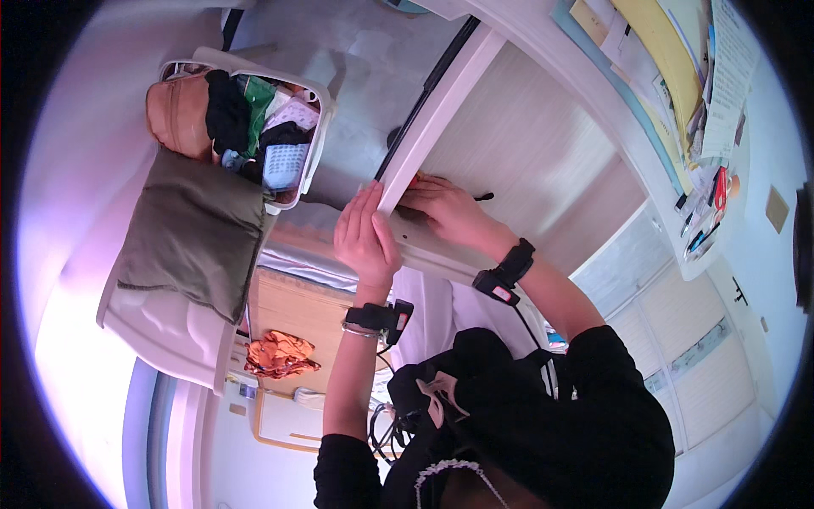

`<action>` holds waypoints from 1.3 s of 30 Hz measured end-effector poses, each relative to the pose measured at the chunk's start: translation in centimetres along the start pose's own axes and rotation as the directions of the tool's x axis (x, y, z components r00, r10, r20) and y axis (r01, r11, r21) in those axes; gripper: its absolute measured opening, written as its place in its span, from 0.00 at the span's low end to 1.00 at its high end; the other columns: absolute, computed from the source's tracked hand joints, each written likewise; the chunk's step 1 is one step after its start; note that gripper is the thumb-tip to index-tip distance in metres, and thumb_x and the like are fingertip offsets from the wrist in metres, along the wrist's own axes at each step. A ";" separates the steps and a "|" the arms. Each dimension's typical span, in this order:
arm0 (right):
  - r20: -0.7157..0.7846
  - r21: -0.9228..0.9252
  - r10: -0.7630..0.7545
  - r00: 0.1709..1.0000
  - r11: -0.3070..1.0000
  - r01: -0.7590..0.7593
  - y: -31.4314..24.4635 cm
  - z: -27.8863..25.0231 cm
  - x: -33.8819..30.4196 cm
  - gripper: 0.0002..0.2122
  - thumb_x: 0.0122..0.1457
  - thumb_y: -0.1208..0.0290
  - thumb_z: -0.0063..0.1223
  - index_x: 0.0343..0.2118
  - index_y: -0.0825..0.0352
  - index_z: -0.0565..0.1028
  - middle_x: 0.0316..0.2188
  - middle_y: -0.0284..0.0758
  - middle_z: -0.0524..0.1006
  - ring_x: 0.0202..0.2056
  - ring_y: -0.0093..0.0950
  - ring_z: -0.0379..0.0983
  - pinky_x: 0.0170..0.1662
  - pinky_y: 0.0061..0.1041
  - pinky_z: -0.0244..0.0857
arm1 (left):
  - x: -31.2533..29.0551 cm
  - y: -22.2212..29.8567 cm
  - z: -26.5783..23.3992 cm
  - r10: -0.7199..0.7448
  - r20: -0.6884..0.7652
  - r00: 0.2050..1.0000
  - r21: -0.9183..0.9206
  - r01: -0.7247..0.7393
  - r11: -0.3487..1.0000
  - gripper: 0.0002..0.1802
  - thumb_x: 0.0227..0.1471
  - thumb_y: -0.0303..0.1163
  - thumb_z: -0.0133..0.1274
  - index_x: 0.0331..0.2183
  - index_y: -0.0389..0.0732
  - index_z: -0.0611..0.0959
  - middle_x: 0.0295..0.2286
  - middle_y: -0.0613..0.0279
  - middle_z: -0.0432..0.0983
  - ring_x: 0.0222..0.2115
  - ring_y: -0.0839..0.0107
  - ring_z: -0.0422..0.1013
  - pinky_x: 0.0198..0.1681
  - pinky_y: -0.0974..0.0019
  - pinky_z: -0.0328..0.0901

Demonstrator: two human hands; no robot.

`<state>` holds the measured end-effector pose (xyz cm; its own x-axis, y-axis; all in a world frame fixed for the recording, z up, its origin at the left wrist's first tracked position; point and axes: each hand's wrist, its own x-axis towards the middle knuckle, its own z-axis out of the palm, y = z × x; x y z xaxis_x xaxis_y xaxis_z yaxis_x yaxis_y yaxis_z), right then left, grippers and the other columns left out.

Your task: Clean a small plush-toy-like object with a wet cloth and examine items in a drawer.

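Beside a laundry basket (315,127), left hand (366,240) grips white rail (432,114); right hand (448,210) lies flat.

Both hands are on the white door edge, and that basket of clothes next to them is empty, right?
Not quite. The head view shows the basket stuffed with clothes, not empty. The left hand and right hand are indeed on the white door edge.
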<state>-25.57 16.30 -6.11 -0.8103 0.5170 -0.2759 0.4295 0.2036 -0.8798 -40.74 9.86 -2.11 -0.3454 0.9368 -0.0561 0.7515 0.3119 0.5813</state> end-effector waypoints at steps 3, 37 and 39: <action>-0.075 -0.063 0.033 0.997 0.997 -0.037 0.1 0.3 -0.9 0.20 0.45 0.79 0.52 0.45 0.61 0.74 0.44 0.33 0.74 0.53 0.30 0.63 0.59 0.34 0.52 | 0.0 0.2 -0.2 -0.002 0.002 1.000 -0.003 0.002 1.000 0.19 0.54 0.30 0.36 0.41 0.36 0.79 0.40 0.57 0.76 0.42 0.58 0.71 0.47 0.61 0.62; -0.527 -0.219 0.305 0.793 0.853 -0.474 6.1 -8.4 -9.6 0.24 0.55 0.75 0.49 0.56 0.59 0.62 0.57 0.42 0.61 0.56 0.44 0.59 0.57 0.36 0.57 | 0.2 0.6 -0.5 0.000 -0.026 1.000 -0.018 0.000 1.000 0.19 0.57 0.31 0.34 0.40 0.35 0.79 0.39 0.55 0.76 0.41 0.59 0.72 0.47 0.60 0.63; -0.401 -0.245 0.362 0.841 0.843 -0.480 5.0 -6.1 -10.8 0.25 0.53 0.77 0.49 0.56 0.58 0.62 0.57 0.40 0.61 0.57 0.42 0.57 0.59 0.37 0.53 | -0.1 0.3 -0.4 0.004 -0.041 0.999 -0.026 -0.005 1.000 0.19 0.57 0.31 0.34 0.40 0.36 0.79 0.39 0.55 0.76 0.41 0.59 0.72 0.47 0.60 0.63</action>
<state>-12.22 16.81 -5.18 -0.3663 0.8422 -0.3957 0.8481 0.1272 -0.5144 -40.75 9.79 -1.60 -0.3658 0.9305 -0.0204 0.7383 0.3035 0.6023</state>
